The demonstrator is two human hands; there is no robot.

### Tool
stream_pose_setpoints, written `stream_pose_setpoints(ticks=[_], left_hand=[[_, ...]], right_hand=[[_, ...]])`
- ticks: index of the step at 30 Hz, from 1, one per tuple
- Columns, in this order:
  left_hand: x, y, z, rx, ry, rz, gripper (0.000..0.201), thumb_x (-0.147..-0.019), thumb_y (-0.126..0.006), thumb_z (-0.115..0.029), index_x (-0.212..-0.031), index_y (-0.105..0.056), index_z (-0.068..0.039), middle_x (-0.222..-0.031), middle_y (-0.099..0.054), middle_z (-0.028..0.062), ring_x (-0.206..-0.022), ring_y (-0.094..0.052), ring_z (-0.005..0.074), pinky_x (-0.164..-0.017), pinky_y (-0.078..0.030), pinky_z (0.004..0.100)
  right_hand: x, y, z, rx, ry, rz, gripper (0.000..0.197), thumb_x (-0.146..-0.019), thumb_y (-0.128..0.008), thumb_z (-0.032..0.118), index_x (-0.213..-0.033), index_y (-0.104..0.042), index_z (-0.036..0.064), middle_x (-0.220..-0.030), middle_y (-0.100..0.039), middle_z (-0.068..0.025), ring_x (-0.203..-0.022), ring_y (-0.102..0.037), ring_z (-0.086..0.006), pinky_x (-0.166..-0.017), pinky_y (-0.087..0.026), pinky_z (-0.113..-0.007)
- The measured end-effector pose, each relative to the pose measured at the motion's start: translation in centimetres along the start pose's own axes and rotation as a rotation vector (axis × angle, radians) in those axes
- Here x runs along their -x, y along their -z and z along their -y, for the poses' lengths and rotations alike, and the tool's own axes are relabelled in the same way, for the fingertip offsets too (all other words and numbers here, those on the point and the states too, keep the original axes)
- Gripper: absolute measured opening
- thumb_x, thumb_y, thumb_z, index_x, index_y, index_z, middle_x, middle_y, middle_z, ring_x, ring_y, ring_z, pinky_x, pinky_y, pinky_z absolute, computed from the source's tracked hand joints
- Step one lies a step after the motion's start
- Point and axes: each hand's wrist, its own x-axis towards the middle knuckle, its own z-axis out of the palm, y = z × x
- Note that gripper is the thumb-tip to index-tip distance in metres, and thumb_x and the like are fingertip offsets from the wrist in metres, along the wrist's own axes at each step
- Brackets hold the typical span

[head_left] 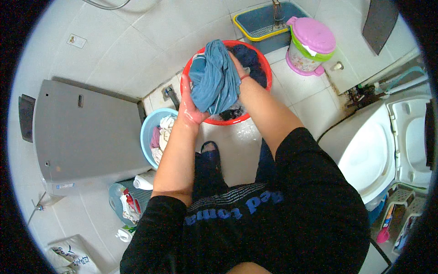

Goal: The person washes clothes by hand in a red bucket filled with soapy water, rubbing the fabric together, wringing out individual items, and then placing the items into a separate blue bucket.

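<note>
A wet, bunched blue garment is gripped between my two hands above a red basin. My left hand holds its left and lower side, the palm turned up and wet. On the far right side of the cloth is my right hand, its fingers partly hidden behind the folds. Dark laundry and some suds lie in the basin beneath. Left of my left forearm, a light blue basin holds white, cream and pink clothes.
Beyond the red basin stand a grey mop bucket with a yellow rim and a pink-lidded bin. A toilet is at the right, a grey washing machine at the left. White bottles stand near my left elbow.
</note>
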Motion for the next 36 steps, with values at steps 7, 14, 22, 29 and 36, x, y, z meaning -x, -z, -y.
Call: stream_pose_setpoints(ticks=[7,14,22,29,36], left_hand=[[-0.5,2.8,0.7,-0.642,-0.124,-0.063,0.083,-0.075,-0.079,-0.041,-0.138,-0.040,-0.004,-0.131,-0.053,0.0139,-0.119,-0.053,0.0268,-0.101,-0.041,0.0403],[-3.6,4.4,3.6,-1.715,-0.365,-0.148,0.076,-0.063,-0.078,-0.038,-0.124,-0.051,-0.002,-0.117,-0.060,0.0207,-0.105,-0.061,0.0320,-0.089,-0.049,0.0386],[-2.6,5.7,0.4,-0.288,-0.014,0.017,0.053,-0.069,-0.074,-0.034,-0.113,-0.062,-0.008,-0.110,-0.066,0.0141,-0.099,-0.064,0.0287,-0.089,-0.051,0.0409],[-1.7,4.3,-0.9,0.570,0.185,0.429,0.041,-0.082,-0.058,-0.044,-0.107,-0.066,-0.013,-0.105,-0.069,0.0071,-0.094,-0.066,0.0252,-0.093,-0.049,0.0421],[-2.5,4.8,-0.6,0.432,0.083,0.317,0.056,-0.087,-0.052,-0.056,-0.120,-0.060,-0.011,-0.117,-0.065,0.0108,-0.104,-0.062,0.0289,-0.098,-0.045,0.0449]], right_hand=[[-1.5,0.8,0.8,0.393,-0.217,-0.401,0.032,-0.089,-0.058,0.026,-0.108,-0.065,0.0012,-0.104,-0.069,-0.0124,-0.088,-0.067,-0.0250,-0.083,-0.054,-0.039],[-2.7,1.7,-2.4,1.913,0.194,-0.785,0.046,-0.067,-0.074,0.023,-0.104,-0.063,-0.0024,-0.104,-0.064,-0.0282,-0.096,-0.064,-0.0399,-0.085,-0.051,-0.042],[-1.8,-1.5,-1.4,0.779,0.155,-0.358,0.076,-0.085,-0.066,0.034,-0.142,-0.028,0.0013,-0.130,-0.052,-0.0157,-0.119,-0.052,-0.0307,-0.102,-0.041,-0.044],[-0.8,-0.1,-2.5,1.073,0.221,-0.006,0.070,-0.093,-0.032,0.060,-0.136,-0.043,0.0065,-0.137,-0.048,-0.0169,-0.129,-0.042,-0.0341,-0.112,-0.028,-0.045],[-2.3,-0.7,0.5,0.168,-0.019,0.066,0.046,-0.088,-0.053,0.042,-0.112,-0.060,0.0028,-0.114,-0.063,-0.0178,-0.109,-0.057,-0.0356,-0.101,-0.041,-0.046]])
